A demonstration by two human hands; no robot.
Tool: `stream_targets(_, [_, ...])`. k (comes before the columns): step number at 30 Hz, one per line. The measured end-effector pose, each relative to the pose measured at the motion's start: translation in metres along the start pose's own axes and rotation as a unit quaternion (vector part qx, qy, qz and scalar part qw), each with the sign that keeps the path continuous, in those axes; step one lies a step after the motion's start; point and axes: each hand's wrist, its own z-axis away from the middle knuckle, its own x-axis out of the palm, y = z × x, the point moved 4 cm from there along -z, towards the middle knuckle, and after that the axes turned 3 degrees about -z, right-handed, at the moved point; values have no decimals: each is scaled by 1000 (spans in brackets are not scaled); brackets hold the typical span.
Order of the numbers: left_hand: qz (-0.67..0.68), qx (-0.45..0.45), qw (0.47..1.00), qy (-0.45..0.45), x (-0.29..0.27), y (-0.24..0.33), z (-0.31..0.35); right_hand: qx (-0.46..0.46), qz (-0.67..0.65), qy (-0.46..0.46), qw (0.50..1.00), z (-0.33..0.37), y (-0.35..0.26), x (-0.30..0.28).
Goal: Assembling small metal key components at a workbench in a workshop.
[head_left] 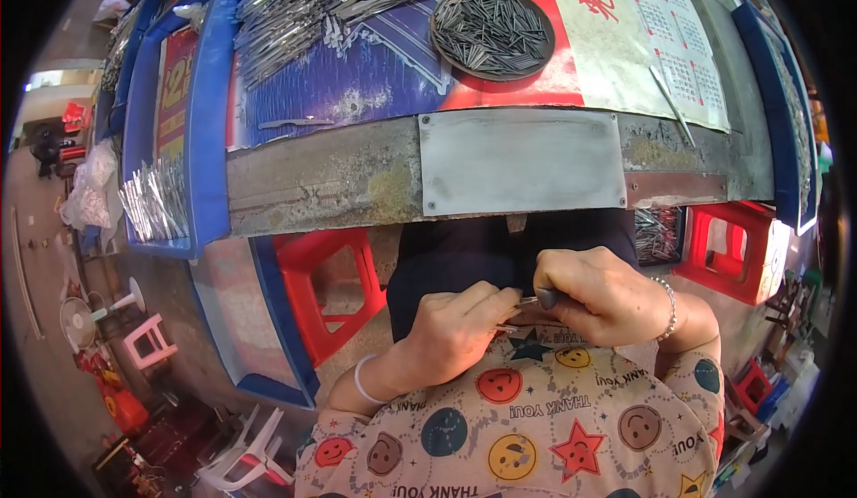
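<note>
Close above my lap, both hands meet in front of the patterned apron [536, 409]. My left hand [455, 333] is closed, its fingers pinching a thin metal piece [528, 301] that sticks out toward the right. Another slim, shiny end shows below those fingers. My right hand [603, 293] is curled in a fist against the tip of this piece; a dark grey bit shows at its thumb. What lies inside the right fist is hidden. Ahead of the hands, a pale metal plate [522, 163] is fixed to the bench's front edge.
On the bench lie heaps of thin metal strips [286, 20] and a round dish [436, 47] of dark slim rods. A single thin strip [671, 105] rests at the right. Blue trays [210, 132] flank the bench at left and right. Red stools [335, 275] stand below.
</note>
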Motion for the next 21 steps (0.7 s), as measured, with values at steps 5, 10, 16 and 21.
stream_targets(5, [21, -27, 999, 31, -4, 0, 2, 76, -63, 61, 993, 1, 2, -2])
stream_targets(10, [141, -83, 986, 45, -12, -4, 0, 141, -334, 142, 921, 6, 29, 11])
stream_targets(16, [268, -140, 951, 66, -3, -9, -2, 166, -403, 138, 889, -1, 34, 28])
stream_targets(21, [229, -107, 966, 60, -6, -8, -1, 179, -451, 108, 868, -5, 37, 33])
